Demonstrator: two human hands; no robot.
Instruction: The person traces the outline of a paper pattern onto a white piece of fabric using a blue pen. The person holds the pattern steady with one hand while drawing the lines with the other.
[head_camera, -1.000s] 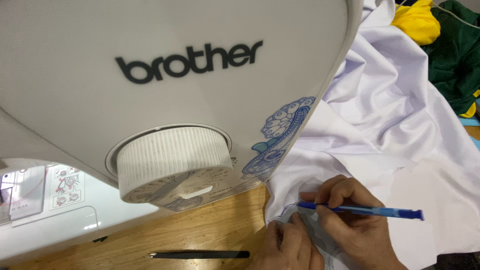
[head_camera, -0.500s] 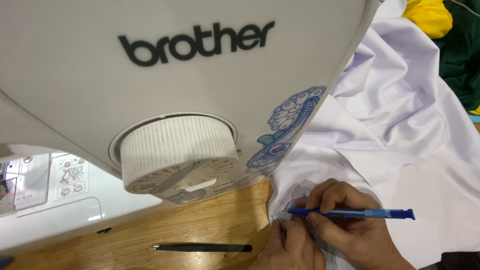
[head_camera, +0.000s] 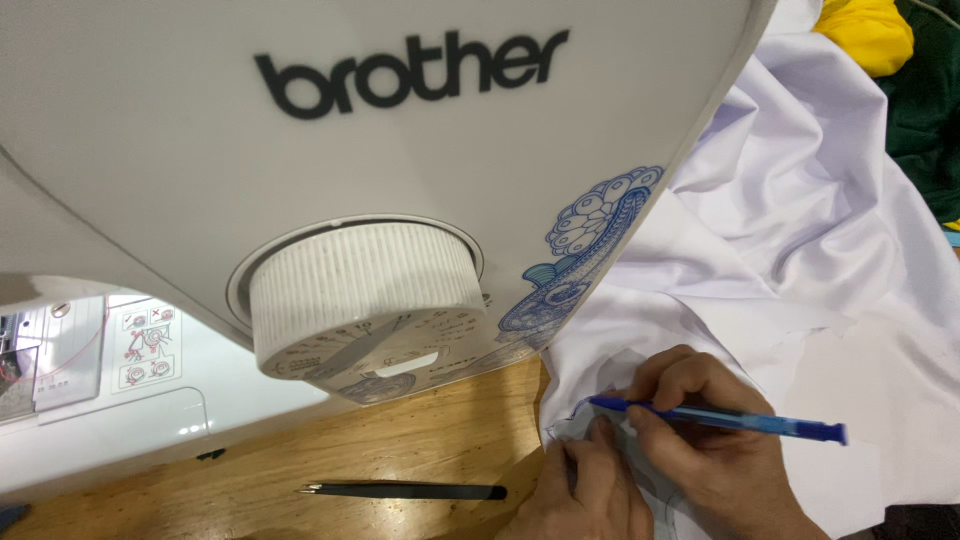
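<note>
1. While my right hand (head_camera: 715, 450) sits in the lower right of the frame, its fingers are closed narrowly around a blue pen (head_camera: 715, 418), a slim, smooth plastic barrel with a darker blue end.
2. Long axis of the pen: nearly level, running left to right with a slight downward slope toward the right. The writing tip points left and touches the white cloth (head_camera: 800, 250); the far end projects past my knuckles toward the right edge.
3. Grip position: my thumb and fingertips pinch the barrel near the tip, so most of the pen lies across the top of my fingers and beyond them.
4. My left hand (head_camera: 585, 495), at the bottom edge just left of the right hand, holds nothing; its fingers press flat on the cloth just beside the pen tip.
5. The cloth is thin, soft and matte, lying in loose folds up the right side; a faint blue line shows on it near the tip.
6. A white sewing machine (head_camera: 330, 150) of smooth hard plastic fills the upper left; its ribbed round handwheel (head_camera: 365, 300) faces the camera, with a blue ornamental print to the right of the wheel.
7. The wooden table (head_camera: 400, 440) shows visible grain; slim black tweezers (head_camera: 405, 491) lie level on it, left of my hands.
</note>
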